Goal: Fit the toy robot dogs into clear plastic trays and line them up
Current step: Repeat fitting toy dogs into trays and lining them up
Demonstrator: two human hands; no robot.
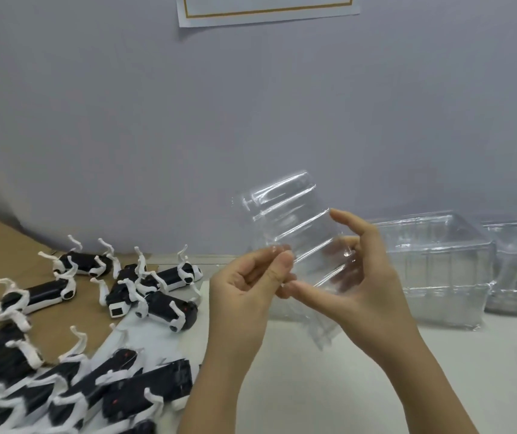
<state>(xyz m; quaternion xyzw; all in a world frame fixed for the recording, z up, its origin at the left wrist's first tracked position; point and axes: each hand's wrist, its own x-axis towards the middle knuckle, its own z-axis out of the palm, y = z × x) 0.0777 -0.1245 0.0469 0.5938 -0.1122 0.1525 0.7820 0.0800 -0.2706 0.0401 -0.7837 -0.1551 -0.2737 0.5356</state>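
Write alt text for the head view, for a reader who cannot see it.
Both hands hold up a clear plastic tray: the left hand pinches its lower edge, the right hand grips its right side. Black-and-white toy robot dogs lie scattered on the table to the left; stacks of clear trays stand to the right.

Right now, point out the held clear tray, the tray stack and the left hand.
held clear tray (291, 227), head view, ribbed middle.
tray stack (438, 296), head view, front wall.
left hand (250, 286), head view, middle of the hand.
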